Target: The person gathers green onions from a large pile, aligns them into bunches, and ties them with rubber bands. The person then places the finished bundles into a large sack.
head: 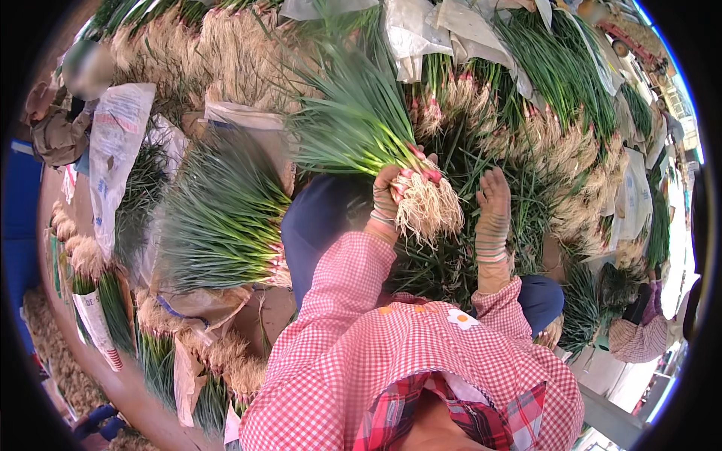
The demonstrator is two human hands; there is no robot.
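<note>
A bunch of spring onions [361, 124] with red bulbs and pale, stringy roots is gripped in my left hand [386, 194], its green leaves fanning to the upper left. The roots [431, 206] hang towards me. Apart from the bunch, to its right, my right hand [494, 194] is raised with its fingers extended and nothing in it. Several thin bands circle each wrist. Loose green leaves [434, 270] lie in a heap beneath and between my hands. By my left knee, a larger pile of spring onions [231, 220] rests on sacking.
Rows of bundled spring onions [225, 51] stand across the far side, partly under white woven sacks [417, 36]. More bundles [564, 67] line the right. Root-up bundles [220, 352] sit at lower left. Other people [62, 132] crouch at far left and at right [640, 335].
</note>
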